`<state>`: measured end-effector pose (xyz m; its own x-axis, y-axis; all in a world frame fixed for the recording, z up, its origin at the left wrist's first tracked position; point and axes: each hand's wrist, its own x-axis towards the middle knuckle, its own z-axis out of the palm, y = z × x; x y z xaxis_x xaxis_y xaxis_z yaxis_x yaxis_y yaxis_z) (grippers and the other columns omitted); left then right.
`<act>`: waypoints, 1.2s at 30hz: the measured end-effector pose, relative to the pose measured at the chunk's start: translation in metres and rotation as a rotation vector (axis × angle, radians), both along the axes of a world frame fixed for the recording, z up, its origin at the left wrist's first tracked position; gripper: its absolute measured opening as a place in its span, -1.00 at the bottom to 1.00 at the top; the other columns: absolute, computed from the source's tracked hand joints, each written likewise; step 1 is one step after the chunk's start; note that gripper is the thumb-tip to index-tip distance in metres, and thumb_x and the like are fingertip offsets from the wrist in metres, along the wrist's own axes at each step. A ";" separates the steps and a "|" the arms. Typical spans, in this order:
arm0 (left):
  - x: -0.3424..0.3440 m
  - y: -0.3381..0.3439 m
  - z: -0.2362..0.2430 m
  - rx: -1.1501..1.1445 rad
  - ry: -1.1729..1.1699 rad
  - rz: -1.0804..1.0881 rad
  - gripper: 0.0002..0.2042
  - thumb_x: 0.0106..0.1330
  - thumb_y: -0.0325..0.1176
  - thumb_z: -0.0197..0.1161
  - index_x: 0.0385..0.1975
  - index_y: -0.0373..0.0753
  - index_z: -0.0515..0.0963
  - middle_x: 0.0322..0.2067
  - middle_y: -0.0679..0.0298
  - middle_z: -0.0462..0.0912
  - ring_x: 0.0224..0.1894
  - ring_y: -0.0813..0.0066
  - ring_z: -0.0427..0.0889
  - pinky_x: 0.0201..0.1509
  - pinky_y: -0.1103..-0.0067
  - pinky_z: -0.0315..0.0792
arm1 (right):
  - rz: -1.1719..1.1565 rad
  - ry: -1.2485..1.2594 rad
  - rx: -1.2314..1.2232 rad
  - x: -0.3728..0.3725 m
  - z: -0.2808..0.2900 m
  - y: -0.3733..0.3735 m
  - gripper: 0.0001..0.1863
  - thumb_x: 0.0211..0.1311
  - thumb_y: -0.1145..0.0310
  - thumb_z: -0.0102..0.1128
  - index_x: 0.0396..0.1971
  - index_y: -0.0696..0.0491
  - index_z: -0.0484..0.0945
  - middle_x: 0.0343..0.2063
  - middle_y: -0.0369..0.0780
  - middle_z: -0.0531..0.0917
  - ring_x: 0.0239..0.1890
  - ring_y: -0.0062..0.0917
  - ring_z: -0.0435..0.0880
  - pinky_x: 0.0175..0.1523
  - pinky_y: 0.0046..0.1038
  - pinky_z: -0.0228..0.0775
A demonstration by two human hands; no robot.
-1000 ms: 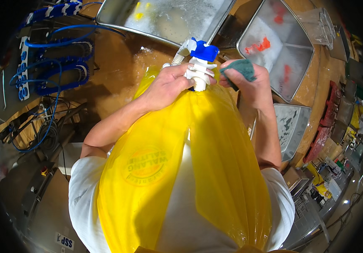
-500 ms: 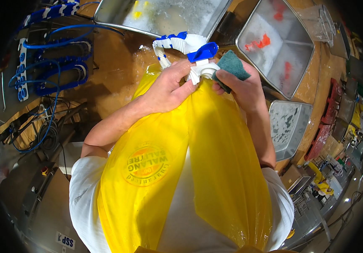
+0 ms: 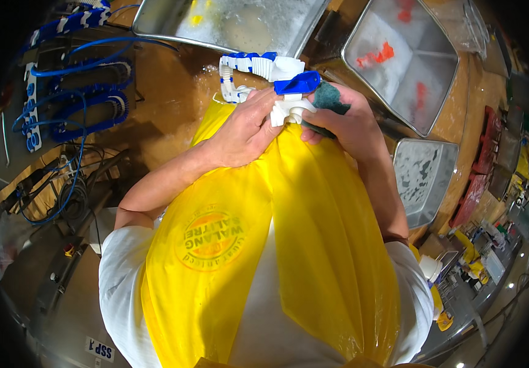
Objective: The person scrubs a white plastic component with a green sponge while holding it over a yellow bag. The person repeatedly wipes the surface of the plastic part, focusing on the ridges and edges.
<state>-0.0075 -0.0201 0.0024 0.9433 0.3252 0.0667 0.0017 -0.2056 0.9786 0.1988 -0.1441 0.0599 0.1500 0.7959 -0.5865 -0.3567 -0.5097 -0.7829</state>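
Head view: two hands [image 3: 246, 130] with one segmented chain [image 3: 283, 69], one green pad [image 3: 329, 100]

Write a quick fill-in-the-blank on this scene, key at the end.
1. The dark green scouring pad is in the person's ____ grip.
2. The segmented plastic chain in the left grip is white and ____.
3. The person's plastic apron is ____ in colour.

Missing words: right; blue; yellow.

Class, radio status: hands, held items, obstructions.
Left hand: gripping blue-and-white chain. Right hand: holding green pad beside it. Right hand partly hides pad.
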 end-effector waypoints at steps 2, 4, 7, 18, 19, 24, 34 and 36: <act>0.003 -0.001 0.000 0.066 -0.108 0.044 -0.61 0.57 -0.37 0.05 0.34 -0.22 0.47 0.20 0.01 0.61 0.25 -0.05 0.56 0.38 0.23 0.34 | 0.004 -0.056 -0.012 0.005 -0.007 -0.008 -0.79 0.34 0.44 0.44 -0.12 0.18 0.63 -0.39 -0.21 0.75 -0.42 -0.58 0.75 -0.31 -0.52 0.62; 0.003 0.004 0.002 0.102 -0.115 0.029 -0.65 0.59 -0.40 0.07 0.30 -0.28 0.49 0.11 0.12 0.64 0.16 0.17 0.60 0.30 0.35 0.43 | -0.015 -0.207 -0.065 0.010 -0.018 -0.016 -0.80 0.37 0.45 0.41 -0.09 0.18 0.64 -0.36 -0.19 0.76 -0.40 -0.56 0.76 -0.29 -0.50 0.63; 0.003 0.002 -0.001 -0.005 -0.057 0.061 -0.66 0.57 -0.42 0.09 0.27 -0.27 0.52 0.13 0.09 0.65 0.16 0.10 0.62 0.29 0.31 0.45 | -0.242 -0.015 -0.014 0.016 -0.008 -0.027 -0.77 0.39 0.41 0.35 -0.05 0.19 0.63 -0.29 -0.20 0.72 -0.39 -0.55 0.71 -0.29 -0.50 0.57; 0.009 0.003 0.000 0.106 -0.103 0.025 -0.63 0.53 -0.39 0.14 0.29 -0.26 0.49 0.07 0.01 0.64 0.10 -0.05 0.61 0.23 0.23 0.44 | -0.086 -0.219 0.302 -0.001 0.006 -0.020 -0.76 0.26 0.42 0.55 -0.15 0.20 0.76 -0.30 -0.29 0.72 -0.31 -0.58 0.70 -0.16 -0.55 0.52; 0.009 0.004 0.002 0.162 -0.113 0.010 -0.62 0.53 -0.37 0.13 0.30 -0.26 0.48 0.06 0.00 0.63 0.10 -0.06 0.60 0.20 0.22 0.42 | -0.074 -0.333 0.295 -0.010 0.006 -0.013 -0.78 0.24 0.42 0.56 -0.19 0.21 0.77 -0.29 -0.30 0.72 -0.30 -0.60 0.69 -0.15 -0.56 0.50; 0.004 0.003 -0.003 0.238 -0.054 -0.030 -0.62 0.54 -0.33 0.12 0.30 -0.25 0.45 0.03 -0.01 0.60 0.06 -0.07 0.55 0.11 0.20 0.36 | -0.172 -0.203 0.105 -0.028 0.013 -0.004 -0.78 0.19 0.40 0.59 -0.25 0.20 0.78 -0.27 -0.32 0.71 -0.26 -0.70 0.64 -0.15 -0.59 0.45; 0.007 0.005 0.001 0.278 -0.026 -0.041 -0.64 0.52 -0.35 0.14 0.26 -0.26 0.46 -0.03 0.01 0.60 0.00 -0.06 0.54 0.09 0.23 0.34 | -0.155 -0.351 0.109 -0.026 0.011 -0.014 -0.80 0.25 0.40 0.57 -0.18 0.13 0.79 -0.28 -0.39 0.76 -0.27 -0.75 0.67 -0.10 -0.60 0.53; 0.009 0.003 0.003 0.294 -0.055 -0.046 -0.65 0.53 -0.35 0.13 0.25 -0.26 0.47 -0.05 0.02 0.60 -0.02 -0.06 0.53 0.09 0.23 0.34 | -0.074 -0.141 0.003 -0.019 0.016 -0.017 -0.80 0.27 0.40 0.56 -0.17 0.14 0.80 -0.27 -0.38 0.78 -0.26 -0.75 0.68 -0.09 -0.60 0.53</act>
<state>0.0019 -0.0170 0.0049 0.9489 0.2416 0.2028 -0.0652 -0.4787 0.8755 0.1802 -0.1608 0.0759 0.2892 0.7813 -0.5531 -0.2792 -0.4838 -0.8295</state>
